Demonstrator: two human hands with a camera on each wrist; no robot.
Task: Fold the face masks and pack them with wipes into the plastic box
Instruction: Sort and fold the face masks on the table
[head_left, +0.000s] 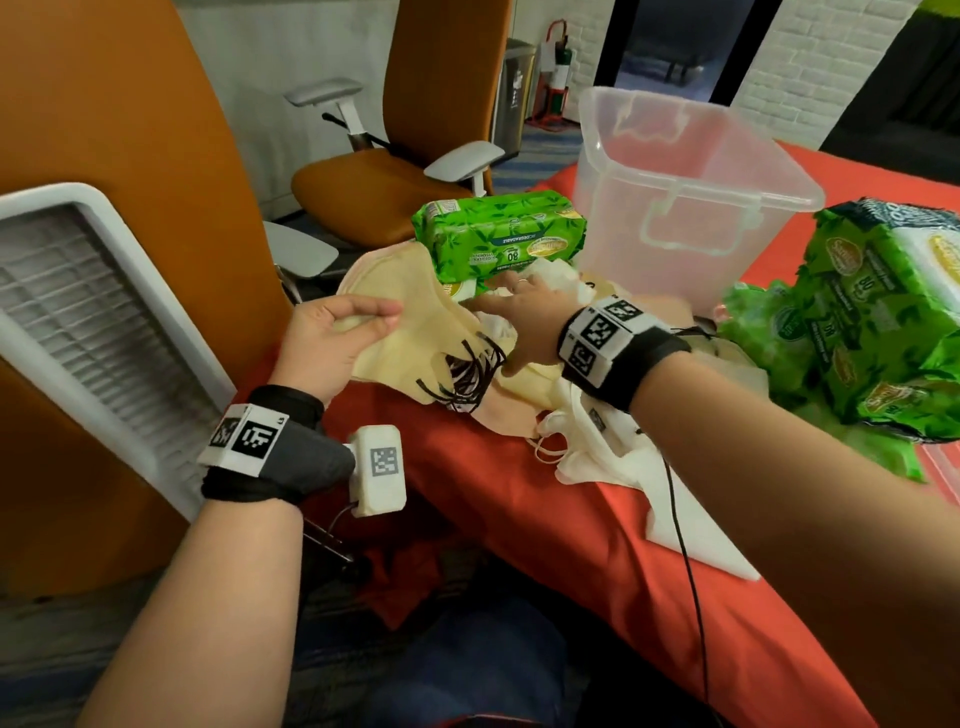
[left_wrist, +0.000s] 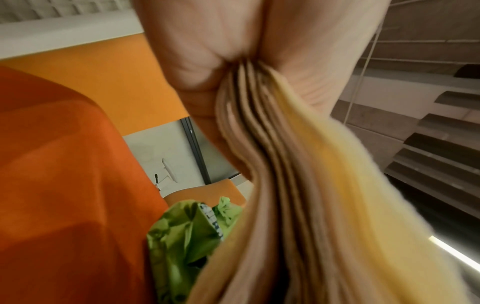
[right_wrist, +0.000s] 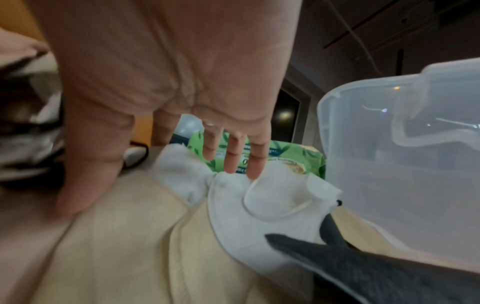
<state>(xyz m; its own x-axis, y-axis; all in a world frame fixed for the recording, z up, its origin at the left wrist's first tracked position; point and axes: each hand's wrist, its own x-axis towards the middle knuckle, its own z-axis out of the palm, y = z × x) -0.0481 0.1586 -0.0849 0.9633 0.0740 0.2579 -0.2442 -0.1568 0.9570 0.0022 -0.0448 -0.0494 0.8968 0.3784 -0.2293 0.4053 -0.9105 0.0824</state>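
Left hand (head_left: 332, 338) pinches stacked masks (head_left: 415, 322), right hand (head_left: 519, 322) spread flat; wipes pack (head_left: 498, 234) reads "80".

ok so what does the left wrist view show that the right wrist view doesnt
Only the left wrist view shows the left hand pinching the stack of folded masks edge-on, several beige and yellow layers fanned out below the grip, with the orange chair back beside them.

Only the right wrist view shows the right hand, fingers straight, reaching over the loose white mask, a grey mask nearer the camera, and the clear plastic box standing open, nothing visible inside.

Both show a green wipes pack and cream masks.
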